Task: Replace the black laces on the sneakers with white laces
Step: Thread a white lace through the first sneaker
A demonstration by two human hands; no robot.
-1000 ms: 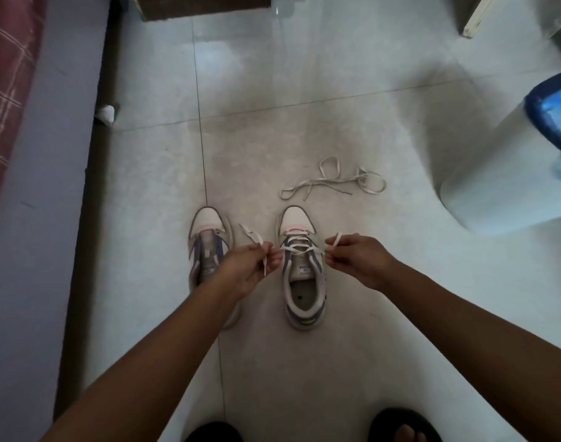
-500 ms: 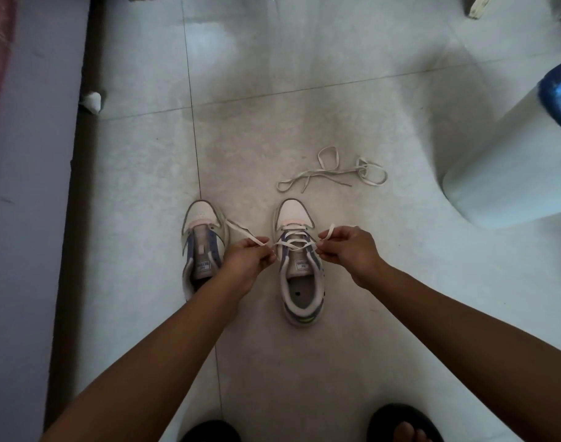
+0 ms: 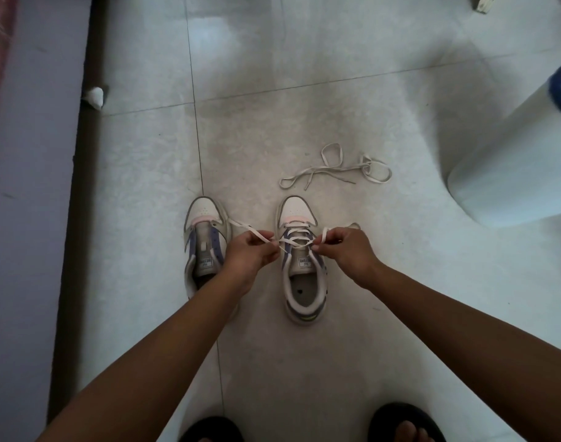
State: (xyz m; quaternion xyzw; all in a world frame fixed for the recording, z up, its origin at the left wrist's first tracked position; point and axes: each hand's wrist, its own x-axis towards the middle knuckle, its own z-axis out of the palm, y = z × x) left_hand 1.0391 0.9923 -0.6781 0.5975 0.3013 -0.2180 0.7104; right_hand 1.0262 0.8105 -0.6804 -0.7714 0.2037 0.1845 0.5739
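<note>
Your left hand (image 3: pixel 252 253) and right hand (image 3: pixel 343 247) still pinch the white lace (image 3: pixel 296 240) ends, now drawn outward toward 9 and 3 o'clock; the sneaker (image 3: pixel 301 260) crossing tightens, upper eyelets remaining.

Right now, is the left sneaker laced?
No. The left sneaker shows a bare tongue and empty eyelets, while the lace held by both hands runs through the right sneaker.

I see L hand (image 3: pixel 250 253) & R hand (image 3: pixel 343 250) each pinching an end of the white lace (image 3: pixel 296 240) over the right sneaker (image 3: pixel 301 260), lower eyelets crossed. Left sneaker (image 3: pixel 204 244) beside it, unlaced. Loose lace (image 3: pixel 333 170) on floor (image 3: pixel 304 106) beyond the toes.
</note>
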